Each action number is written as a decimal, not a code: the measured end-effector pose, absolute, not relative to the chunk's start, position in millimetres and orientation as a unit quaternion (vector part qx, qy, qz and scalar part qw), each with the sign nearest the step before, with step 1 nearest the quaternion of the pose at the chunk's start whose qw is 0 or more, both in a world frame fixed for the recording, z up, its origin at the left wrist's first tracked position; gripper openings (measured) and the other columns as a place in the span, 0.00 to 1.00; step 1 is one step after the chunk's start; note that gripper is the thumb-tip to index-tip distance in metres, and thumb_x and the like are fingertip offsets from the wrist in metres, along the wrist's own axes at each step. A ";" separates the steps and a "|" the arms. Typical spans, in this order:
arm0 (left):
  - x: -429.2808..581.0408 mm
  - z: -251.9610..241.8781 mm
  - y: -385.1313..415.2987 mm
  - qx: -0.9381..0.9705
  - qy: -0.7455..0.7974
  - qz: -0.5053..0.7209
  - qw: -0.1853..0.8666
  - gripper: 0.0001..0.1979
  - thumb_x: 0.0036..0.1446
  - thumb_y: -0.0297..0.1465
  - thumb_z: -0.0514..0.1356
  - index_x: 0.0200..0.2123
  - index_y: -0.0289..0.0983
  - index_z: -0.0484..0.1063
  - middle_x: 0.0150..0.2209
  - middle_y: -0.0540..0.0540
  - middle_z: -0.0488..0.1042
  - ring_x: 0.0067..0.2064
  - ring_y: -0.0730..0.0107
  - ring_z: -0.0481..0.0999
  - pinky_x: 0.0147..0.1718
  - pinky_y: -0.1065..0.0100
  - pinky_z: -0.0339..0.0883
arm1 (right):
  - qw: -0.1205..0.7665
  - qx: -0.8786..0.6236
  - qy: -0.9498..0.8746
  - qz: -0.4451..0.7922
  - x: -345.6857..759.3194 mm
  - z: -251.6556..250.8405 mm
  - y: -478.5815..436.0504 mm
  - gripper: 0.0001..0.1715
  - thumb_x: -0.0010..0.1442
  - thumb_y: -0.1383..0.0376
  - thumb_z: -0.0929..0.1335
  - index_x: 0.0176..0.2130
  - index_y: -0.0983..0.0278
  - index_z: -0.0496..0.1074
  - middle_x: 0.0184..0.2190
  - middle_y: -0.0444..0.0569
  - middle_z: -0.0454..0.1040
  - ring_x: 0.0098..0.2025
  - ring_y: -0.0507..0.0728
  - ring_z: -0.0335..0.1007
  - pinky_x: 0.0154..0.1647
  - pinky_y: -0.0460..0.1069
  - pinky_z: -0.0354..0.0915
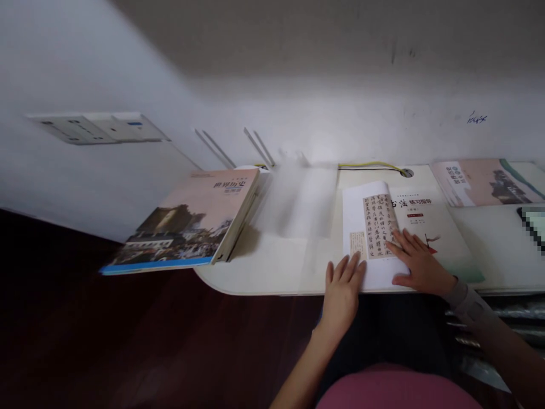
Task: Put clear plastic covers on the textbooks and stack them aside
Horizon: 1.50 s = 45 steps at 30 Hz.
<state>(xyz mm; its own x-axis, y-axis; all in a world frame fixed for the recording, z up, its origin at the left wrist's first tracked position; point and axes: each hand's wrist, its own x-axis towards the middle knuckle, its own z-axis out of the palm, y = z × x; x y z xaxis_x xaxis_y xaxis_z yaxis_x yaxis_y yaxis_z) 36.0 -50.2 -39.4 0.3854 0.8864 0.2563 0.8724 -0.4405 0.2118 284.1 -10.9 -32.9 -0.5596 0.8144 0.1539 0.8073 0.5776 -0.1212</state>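
A calligraphy practice book (445, 221) lies near the front edge of the white table. Over the left part of its cover lies a white sheet (353, 210) printed with columns of brush writing, its right side curving up. I cannot tell whether this sheet belongs to the same book. My right hand (419, 262) is open, fingers spread, resting on the sheet's lower right side and the cover. My left hand (344, 289) is open too, with its fingertips at the sheet's lower left corner by the table edge.
A stack of history books (183, 221) overhangs the table's left end. Behind it, a blurred white device (298, 199) has several antennas. Another book (489, 182) lies at the back right, near a dark-framed device (528, 224). A yellow cable (374, 165) runs to a table hole.
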 end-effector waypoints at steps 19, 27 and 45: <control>37.8 -41.9 -51.2 0.831 0.506 0.226 -0.037 0.17 0.61 0.33 0.53 0.52 0.40 0.69 0.55 0.46 0.70 0.60 0.48 0.62 0.54 0.39 0.57 | -0.071 -0.458 -0.885 0.047 190.5 -9.4 177.4 0.33 0.60 0.72 0.57 0.62 0.50 0.56 0.64 0.51 0.53 0.65 0.66 0.46 0.59 0.67 0.47; 35.1 -50.9 -50.9 0.834 0.497 0.229 -0.068 0.16 0.60 0.29 0.52 0.50 0.35 0.70 0.57 0.40 0.67 0.61 0.45 0.60 0.52 0.40 0.61 | -0.010 -0.411 -0.910 0.043 196.8 -13.7 166.8 0.26 0.63 0.68 0.56 0.59 0.64 0.63 0.61 0.59 0.59 0.62 0.61 0.54 0.59 0.58 0.54; 31.9 -59.6 -49.0 0.839 0.476 0.256 -0.068 0.15 0.60 0.26 0.52 0.49 0.29 0.68 0.55 0.33 0.68 0.61 0.49 0.59 0.53 0.47 0.65 | -0.017 -0.394 -0.919 0.027 204.4 -12.4 149.4 0.28 0.59 0.74 0.57 0.57 0.63 0.65 0.60 0.58 0.61 0.59 0.61 0.59 0.56 0.57 0.57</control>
